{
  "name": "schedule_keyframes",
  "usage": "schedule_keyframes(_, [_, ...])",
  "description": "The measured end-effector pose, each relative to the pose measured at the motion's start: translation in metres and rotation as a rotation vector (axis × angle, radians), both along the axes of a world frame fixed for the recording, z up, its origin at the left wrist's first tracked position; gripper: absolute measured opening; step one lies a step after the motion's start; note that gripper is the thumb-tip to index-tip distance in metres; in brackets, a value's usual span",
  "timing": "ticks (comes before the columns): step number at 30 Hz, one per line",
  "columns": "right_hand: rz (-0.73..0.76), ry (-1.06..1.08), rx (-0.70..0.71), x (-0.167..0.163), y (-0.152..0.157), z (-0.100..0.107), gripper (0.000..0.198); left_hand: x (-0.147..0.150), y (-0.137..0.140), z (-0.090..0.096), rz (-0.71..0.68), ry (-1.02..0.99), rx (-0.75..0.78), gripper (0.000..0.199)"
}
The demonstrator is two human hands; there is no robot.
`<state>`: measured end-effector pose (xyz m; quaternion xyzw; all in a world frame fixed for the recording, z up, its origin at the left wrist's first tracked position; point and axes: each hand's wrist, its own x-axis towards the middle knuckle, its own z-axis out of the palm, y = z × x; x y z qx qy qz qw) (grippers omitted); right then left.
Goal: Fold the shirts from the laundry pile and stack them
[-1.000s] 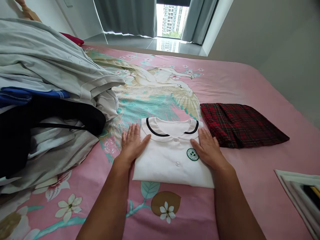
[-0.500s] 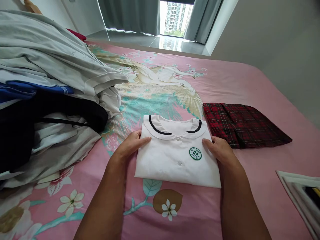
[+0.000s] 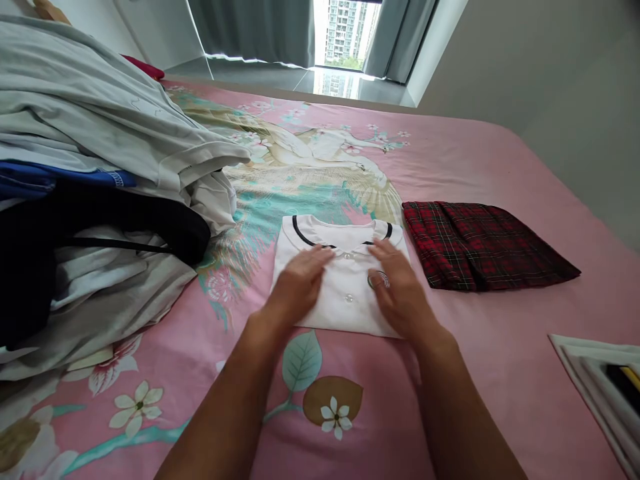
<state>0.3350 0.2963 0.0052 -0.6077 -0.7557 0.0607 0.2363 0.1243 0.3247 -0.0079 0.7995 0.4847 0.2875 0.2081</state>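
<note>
A white shirt (image 3: 345,303) lies folded on the bed, its rounded collar trimmed with a black band and two clear buttons showing down the front. My left hand (image 3: 300,283) is over the shirt's left half, fingers stretched toward the collar and a little blurred. Over the right half is my right hand (image 3: 397,287), fingers extended and apart, covering most of the round green badge (image 3: 379,279). Both hands appear to rest on or just above the cloth; exact contact is hard to tell.
A heap of loose clothes (image 3: 110,133), white, grey, black and blue, rises on the left. A folded red plaid garment (image 3: 485,247) lies right of the shirt. Folded light clothing (image 3: 590,373) is at the right edge. Everything lies on a pink floral bedsheet (image 3: 500,160).
Both hands have let go of the shirt's side edges and moved inward over its front. The shirt now lies slightly farther away.
</note>
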Motion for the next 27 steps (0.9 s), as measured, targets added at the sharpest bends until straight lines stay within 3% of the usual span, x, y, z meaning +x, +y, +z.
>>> schedule_keyframes(3, [0.213,-0.193,-0.266,-0.009,-0.005,-0.006,0.053,0.005,-0.007,-0.003,-0.291,0.253,-0.148,0.053])
schedule_keyframes(6, [0.219,-0.226,-0.405,0.010,-0.009,0.005,0.048,-0.020,-0.003,0.005,-0.330,0.273,-0.302,0.055])
schedule_keyframes(9, [-0.004,-0.186,-0.438,0.029,-0.013,0.025,0.045,-0.044,0.003,0.020,-0.108,0.107,-0.349,0.040])
schedule_keyframes(11, [-0.149,-0.161,-0.368,0.027,-0.013,0.030,0.047,-0.044,0.005,0.025,0.120,-0.014,-0.234,0.038])
schedule_keyframes(13, [-0.161,-0.153,-0.252,0.014,-0.011,0.024,0.049,-0.033,0.006,0.022,0.233,-0.035,-0.063,0.040])
schedule_keyframes(15, [-0.113,-0.179,-0.193,-0.001,-0.007,0.009,0.054,-0.020,0.006,0.011,0.228,0.068,-0.004,0.049])
schedule_keyframes(18, [-0.132,-0.231,-0.286,-0.011,0.000,-0.018,0.067,-0.015,0.008,-0.012,0.255,0.281,-0.152,0.072])
schedule_keyframes(20, [-0.163,-0.221,-0.365,-0.006,0.003,-0.031,0.076,-0.020,0.011,-0.026,0.311,0.357,-0.234,0.077])
schedule_keyframes(27, [-0.202,-0.195,-0.372,0.006,0.005,-0.047,0.081,-0.029,0.014,-0.043,0.363,0.422,-0.156,0.078])
